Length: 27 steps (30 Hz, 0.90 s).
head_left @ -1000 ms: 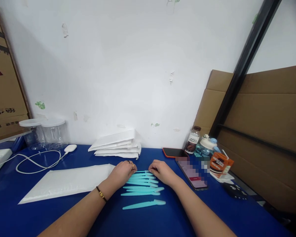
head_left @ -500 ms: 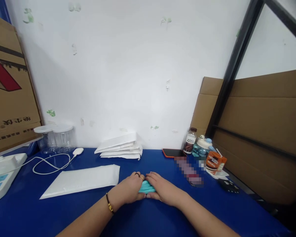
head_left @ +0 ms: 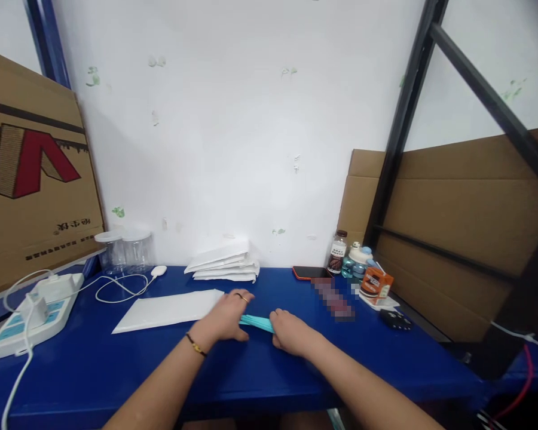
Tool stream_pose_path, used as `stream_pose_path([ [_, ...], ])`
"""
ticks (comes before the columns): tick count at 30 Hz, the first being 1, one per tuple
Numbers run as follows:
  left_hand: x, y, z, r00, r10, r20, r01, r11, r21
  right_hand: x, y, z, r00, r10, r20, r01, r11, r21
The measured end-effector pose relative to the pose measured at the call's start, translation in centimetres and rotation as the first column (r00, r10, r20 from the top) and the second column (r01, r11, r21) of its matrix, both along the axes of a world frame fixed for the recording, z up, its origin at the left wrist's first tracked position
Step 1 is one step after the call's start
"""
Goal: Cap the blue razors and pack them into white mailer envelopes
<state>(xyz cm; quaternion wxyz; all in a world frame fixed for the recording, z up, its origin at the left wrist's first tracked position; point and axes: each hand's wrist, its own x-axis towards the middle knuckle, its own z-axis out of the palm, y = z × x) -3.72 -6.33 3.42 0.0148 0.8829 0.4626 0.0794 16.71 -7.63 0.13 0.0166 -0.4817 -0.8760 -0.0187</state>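
A narrow, folded teal bundle [head_left: 257, 323] with layered edges lies low over the blue table, between my hands; I cannot tell its kind. My right hand [head_left: 291, 331] is closed round its right end. At its left end is my left hand [head_left: 226, 315], thumb and fingers apart, its palm turned down; whether it touches the bundle is hard to see. A white padded envelope [head_left: 165, 310] lies flat just beyond my left wrist. Part of the bundle is hidden in my right hand.
Behind stands a stack of white envelopes [head_left: 226, 263]. To the right are a phone [head_left: 311, 273], a brown-capped bottle [head_left: 338, 254], a blue-lidded bottle [head_left: 356, 263], an orange carton [head_left: 375, 285] and a black object [head_left: 395, 319]. Leftward are clear jars [head_left: 137, 254], a power strip [head_left: 36, 322] and a cable.
My left hand has spread its fingers and moved left off the bundle, while my right hand has closed round its right end. More of the teal bundle shows. The view has shifted.
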Motion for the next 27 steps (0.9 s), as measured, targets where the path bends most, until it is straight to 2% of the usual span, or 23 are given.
stream_pose_path([
  [2,-3.7,0.5,0.8,0.979,0.194,-0.066,-0.196,0.981,-0.014,0.0,-0.3,0.2,1.000,-0.005,0.007,0.005,1.000,0.000],
  [4,-7.5,1.0,0.6,0.882,0.437,-0.178,-0.447,0.894,-0.019,0.1,-0.4,0.3,1.000,-0.006,0.013,0.005,1.000,0.007],
  [5,-9.1,1.2,0.3,0.850,0.485,-0.204,-0.500,0.865,-0.026,0.2,-0.5,0.3,1.000,-0.003,0.012,0.003,1.000,0.010],
  [7,-11.5,1.4,-0.6,0.875,0.453,-0.168,-0.469,0.881,-0.067,0.6,-0.5,0.5,1.000,0.006,-0.004,-0.006,1.000,0.008],
  [9,-12.4,1.4,-0.8,0.910,0.408,-0.076,-0.412,0.910,-0.047,1.4,-0.5,0.9,0.999,0.011,-0.038,-0.012,1.000,-0.008],
  [12,-11.4,1.1,0.8,0.932,0.361,0.036,-0.361,0.932,0.000,3.0,-0.7,1.9,0.993,0.017,-0.118,-0.023,0.998,-0.054],
  [16,-7.8,1.2,4.5,0.936,0.282,0.209,-0.276,0.959,-0.058,5.8,-1.5,3.0,0.971,0.027,-0.238,-0.053,0.993,-0.105],
  [18,-5.9,1.6,5.1,0.949,0.212,0.235,-0.190,0.975,-0.112,7.2,-2.0,3.2,0.959,0.033,-0.283,-0.071,0.990,-0.125],
  [20,-4.2,2.1,4.4,0.972,0.143,0.187,-0.110,0.978,-0.179,8.4,-2.4,3.1,0.951,0.025,-0.307,-0.070,0.988,-0.136],
  [24,-1.7,2.4,0.8,0.994,0.100,0.035,-0.089,0.966,-0.242,10.3,-2.7,2.9,0.959,-0.036,-0.281,-0.008,0.988,-0.156],
  [27,-0.9,1.8,-1.0,1.000,0.003,-0.002,-0.004,0.947,-0.321,10.8,-2.8,3.3,0.967,-0.055,-0.251,0.016,0.988,-0.154],
])
